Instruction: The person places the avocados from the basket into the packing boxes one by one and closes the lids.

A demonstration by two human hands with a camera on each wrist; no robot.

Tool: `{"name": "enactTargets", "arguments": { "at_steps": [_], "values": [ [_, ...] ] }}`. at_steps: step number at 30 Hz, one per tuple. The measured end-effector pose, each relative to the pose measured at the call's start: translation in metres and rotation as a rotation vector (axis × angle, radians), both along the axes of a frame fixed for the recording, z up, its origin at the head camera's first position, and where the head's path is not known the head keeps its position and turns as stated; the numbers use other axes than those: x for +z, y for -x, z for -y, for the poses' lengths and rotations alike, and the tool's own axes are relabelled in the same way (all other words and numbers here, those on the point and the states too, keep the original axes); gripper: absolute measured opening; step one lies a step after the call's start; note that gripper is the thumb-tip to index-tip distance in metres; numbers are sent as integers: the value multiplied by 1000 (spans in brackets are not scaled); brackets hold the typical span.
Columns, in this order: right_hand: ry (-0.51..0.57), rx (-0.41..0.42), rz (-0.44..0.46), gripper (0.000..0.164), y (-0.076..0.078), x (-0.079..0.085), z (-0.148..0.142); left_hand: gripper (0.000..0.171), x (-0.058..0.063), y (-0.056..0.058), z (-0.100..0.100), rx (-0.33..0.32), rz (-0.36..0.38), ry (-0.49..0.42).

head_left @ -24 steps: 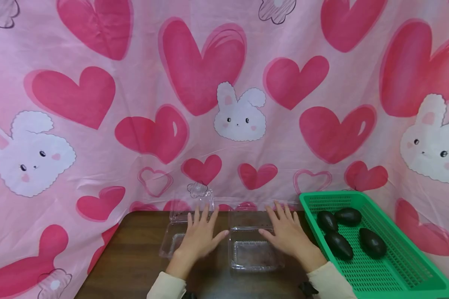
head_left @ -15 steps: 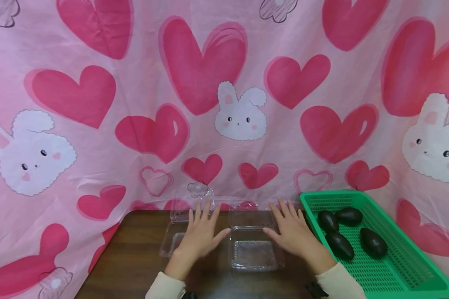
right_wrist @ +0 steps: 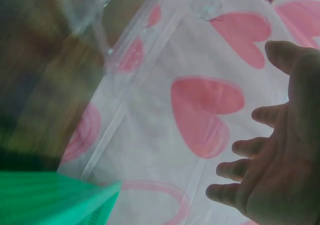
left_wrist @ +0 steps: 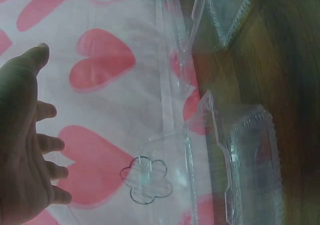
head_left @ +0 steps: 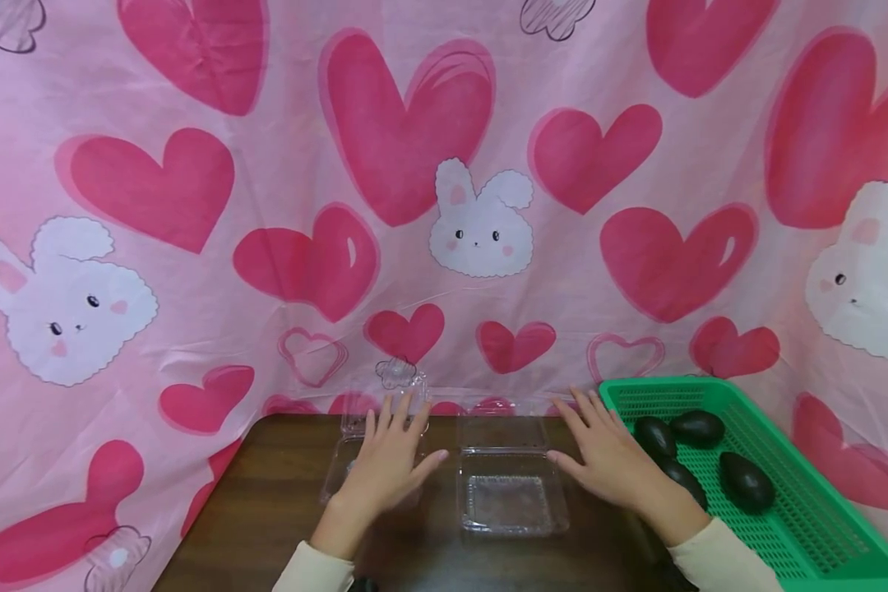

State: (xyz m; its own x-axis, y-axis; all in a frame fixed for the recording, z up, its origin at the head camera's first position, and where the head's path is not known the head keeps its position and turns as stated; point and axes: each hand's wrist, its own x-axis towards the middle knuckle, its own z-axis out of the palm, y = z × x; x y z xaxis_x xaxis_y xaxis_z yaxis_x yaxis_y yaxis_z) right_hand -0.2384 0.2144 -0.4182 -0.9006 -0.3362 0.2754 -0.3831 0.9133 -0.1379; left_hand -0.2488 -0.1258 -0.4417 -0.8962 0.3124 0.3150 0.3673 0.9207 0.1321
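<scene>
Two clear plastic clamshell boxes with raised lids stand on the brown table. My left hand (head_left: 386, 463), fingers spread, is held above the left box (head_left: 335, 470) and hides part of it; in the left wrist view that hand (left_wrist: 25, 150) has nothing in it. The right box (head_left: 513, 503) lies between the hands, its tray facing up. My right hand (head_left: 612, 460) hovers between that box and the green basket (head_left: 829, 526), fingers straight and spread. The right wrist view shows this hand (right_wrist: 280, 150) holding nothing. Several dark avocados (head_left: 746, 482) lie in the basket; one is partly behind my right forearm.
A pink cloth (head_left: 281, 164) printed with hearts and rabbits hangs behind and beside the table (head_left: 222, 510). The basket's raised rim runs along the table's right side. The boxes' lids stand close to the cloth at the back edge.
My right hand has moved right, away from the right box toward the green basket. My left hand has shifted only slightly, and the head view has turned a little.
</scene>
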Motion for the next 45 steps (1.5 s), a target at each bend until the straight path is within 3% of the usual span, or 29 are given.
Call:
{"name": "enactTargets", "arguments": {
  "at_steps": [6,14,22,28,35,45],
  "values": [
    [-22,13,34,85,-2,4,-16,83,1,-1,8,-2,-16,-4],
    [-42,11,20,85,0,3,-38,83,-2,-1,22,11,24,-4],
    [-62,33,10,84,2,7,-62,81,-7,0,41,25,-5,-44],
    [-43,14,55,88,5,7,-78,81,-10,0,53,32,12,-95],
    [-5,-35,123,97,12,6,-94,82,-13,2,66,48,-19,-119],
    [45,-69,198,92,22,1,-117,85,-24,5,87,104,39,-173]
  ]
}}
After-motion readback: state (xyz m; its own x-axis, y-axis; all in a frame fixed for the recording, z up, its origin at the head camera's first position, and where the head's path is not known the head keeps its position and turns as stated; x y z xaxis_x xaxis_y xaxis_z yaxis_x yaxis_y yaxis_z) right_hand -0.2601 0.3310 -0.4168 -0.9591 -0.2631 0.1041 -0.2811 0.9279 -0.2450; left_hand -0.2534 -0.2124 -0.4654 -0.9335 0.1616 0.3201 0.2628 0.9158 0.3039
